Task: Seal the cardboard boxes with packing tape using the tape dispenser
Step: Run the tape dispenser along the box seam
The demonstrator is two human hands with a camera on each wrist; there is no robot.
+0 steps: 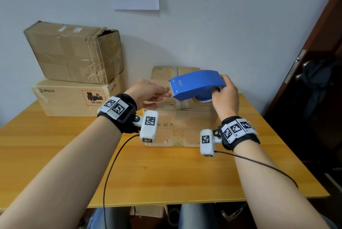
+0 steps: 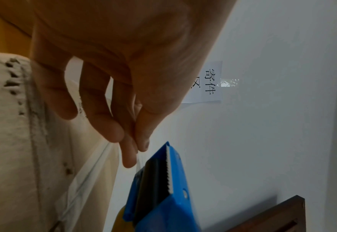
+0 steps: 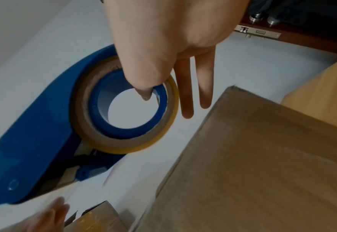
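The right hand [image 1: 224, 95] grips the blue tape dispenser [image 1: 196, 85] above the box [image 1: 177, 117] at 12 o'clock on the bench [image 1: 166, 173]. The left hand [image 1: 148, 92] pinches the tape end [image 2: 138, 160] at the blade. Next, likely stick it onto the seam. Two stacked boxes [image 1: 74, 69] sit at 10 o'clock by the white wall [image 1: 222, 25].

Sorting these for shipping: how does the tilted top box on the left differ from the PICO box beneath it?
The top box is darker, crumpled and torn at a corner, and sits tilted; the PICO box is paler, clean-edged and lies flat on the table. The PICO box carries a UN 3481 label. Both are cardboard.
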